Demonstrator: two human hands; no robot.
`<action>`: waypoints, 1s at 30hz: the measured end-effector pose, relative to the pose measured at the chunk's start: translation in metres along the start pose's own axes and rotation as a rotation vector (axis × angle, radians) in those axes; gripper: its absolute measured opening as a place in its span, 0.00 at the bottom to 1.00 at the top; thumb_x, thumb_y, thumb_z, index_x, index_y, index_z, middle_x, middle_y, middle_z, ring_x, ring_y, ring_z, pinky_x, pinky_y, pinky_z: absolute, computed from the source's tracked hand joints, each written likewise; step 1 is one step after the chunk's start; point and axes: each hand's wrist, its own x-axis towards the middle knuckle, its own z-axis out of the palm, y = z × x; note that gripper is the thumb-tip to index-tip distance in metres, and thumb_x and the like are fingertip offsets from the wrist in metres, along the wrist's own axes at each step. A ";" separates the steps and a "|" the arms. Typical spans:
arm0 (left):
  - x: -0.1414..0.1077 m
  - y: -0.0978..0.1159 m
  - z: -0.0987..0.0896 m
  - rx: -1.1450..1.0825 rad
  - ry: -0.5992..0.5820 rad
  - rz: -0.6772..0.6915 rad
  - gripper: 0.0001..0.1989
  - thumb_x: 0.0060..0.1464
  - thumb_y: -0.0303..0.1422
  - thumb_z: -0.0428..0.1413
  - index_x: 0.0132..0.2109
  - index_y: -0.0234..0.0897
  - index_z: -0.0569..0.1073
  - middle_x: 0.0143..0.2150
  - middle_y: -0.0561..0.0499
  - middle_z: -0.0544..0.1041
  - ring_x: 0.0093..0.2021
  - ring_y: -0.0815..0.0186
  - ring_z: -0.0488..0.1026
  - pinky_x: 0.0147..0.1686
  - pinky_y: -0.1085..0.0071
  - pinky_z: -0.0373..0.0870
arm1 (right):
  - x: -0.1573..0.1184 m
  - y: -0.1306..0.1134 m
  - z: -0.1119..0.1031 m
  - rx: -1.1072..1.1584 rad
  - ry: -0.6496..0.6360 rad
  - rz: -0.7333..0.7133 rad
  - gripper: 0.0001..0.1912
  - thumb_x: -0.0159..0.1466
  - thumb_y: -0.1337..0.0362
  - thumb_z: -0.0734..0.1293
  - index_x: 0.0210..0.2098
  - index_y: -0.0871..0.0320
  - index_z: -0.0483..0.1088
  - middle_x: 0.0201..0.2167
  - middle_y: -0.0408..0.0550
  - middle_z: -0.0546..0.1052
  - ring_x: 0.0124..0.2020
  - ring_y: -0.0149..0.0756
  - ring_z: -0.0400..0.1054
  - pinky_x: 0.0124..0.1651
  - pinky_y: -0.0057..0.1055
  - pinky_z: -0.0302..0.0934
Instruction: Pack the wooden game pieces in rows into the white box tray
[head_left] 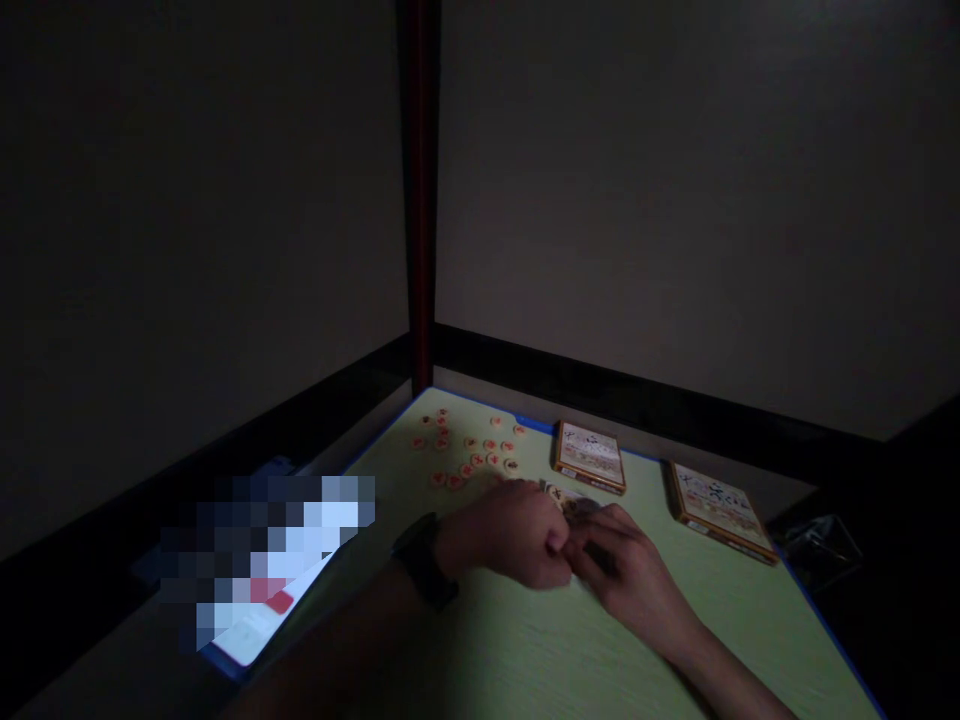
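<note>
My left hand [517,530], with a dark watch [431,560] on the wrist, is curled closed over the table. My right hand [626,565] meets it, its fingers bent in against the left fingers. Just beyond the fingers a few round Chinese chess pieces [556,493] show, beside something pale that may be a wrapper; the hands cover most of it. What the fingers grip is hidden. Farther off, several loose Chinese chess pieces [471,443] with mostly red marks lie scattered on the green table [525,650].
Two flat printed boxes stand out toward the back: one box [590,455] beyond my hands, another box [721,510] by the right edge. At the left is a lit phone screen [251,635], partly blurred out. Walls [675,200] meet behind the table. Clear plastic [821,545] lies right of it.
</note>
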 end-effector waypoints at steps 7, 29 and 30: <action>-0.008 -0.090 -0.023 0.249 0.497 -0.903 0.13 0.60 0.33 0.47 0.36 0.36 0.77 0.34 0.47 0.79 0.36 0.62 0.74 0.37 0.70 0.65 | -0.003 0.044 -0.021 0.016 0.422 0.242 0.16 0.61 0.49 0.66 0.29 0.55 0.78 0.29 0.50 0.80 0.33 0.44 0.72 0.37 0.37 0.65; -0.042 -0.132 -0.022 0.377 0.220 -0.984 0.16 0.63 0.29 0.47 0.49 0.38 0.78 0.52 0.41 0.77 0.52 0.54 0.74 0.47 0.61 0.71 | -0.006 0.082 -0.008 0.281 0.376 0.595 0.19 0.52 0.46 0.68 0.28 0.55 0.78 0.32 0.53 0.83 0.35 0.49 0.76 0.41 0.40 0.69; -0.042 -0.133 -0.023 0.349 0.216 -0.989 0.16 0.63 0.30 0.48 0.51 0.38 0.77 0.53 0.41 0.77 0.52 0.53 0.74 0.48 0.61 0.71 | -0.006 0.082 -0.008 0.282 0.372 0.597 0.19 0.52 0.46 0.67 0.28 0.55 0.78 0.32 0.53 0.83 0.35 0.49 0.76 0.41 0.40 0.68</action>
